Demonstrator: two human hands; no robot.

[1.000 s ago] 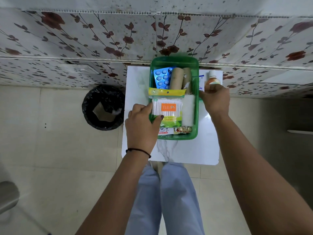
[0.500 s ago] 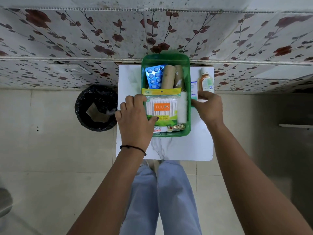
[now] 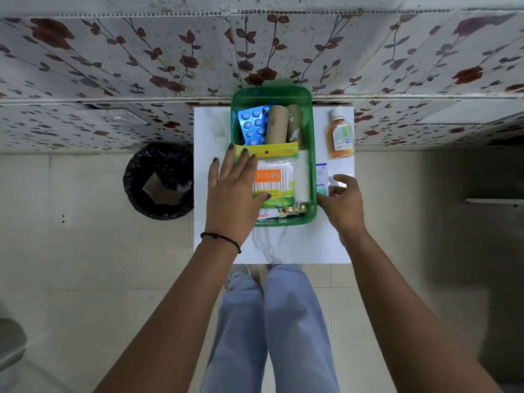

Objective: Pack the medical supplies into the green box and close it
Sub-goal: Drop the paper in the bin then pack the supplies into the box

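The green box [image 3: 311, 165] stands open on a small white table [image 3: 297, 245]. Inside lie a blue pill blister [image 3: 253, 127], two brown bandage rolls [image 3: 279, 126], a cotton swab pack [image 3: 276, 178], a white gauze roll [image 3: 302, 180] and small sachets [image 3: 295, 209]. My left hand [image 3: 235, 188] lies flat with fingers spread on the swab pack's left part. My right hand [image 3: 341, 199] is beside the box's right wall, fingers curled at a clear plastic packet [image 3: 340, 181] and a small white-and-teal box [image 3: 321, 180]. An orange antiseptic bottle [image 3: 340, 134] lies on the table further back.
A black-lined waste bin [image 3: 158, 181] stands on the floor left of the table. A floral-papered wall [image 3: 141, 66] rises right behind the table. My legs in light blue trousers [image 3: 269, 321] are below the table's near edge.
My left hand slid up onto the swab pack and flattened. My right hand let go of the orange bottle, which now lies on the table, and drew back to the clear packet.
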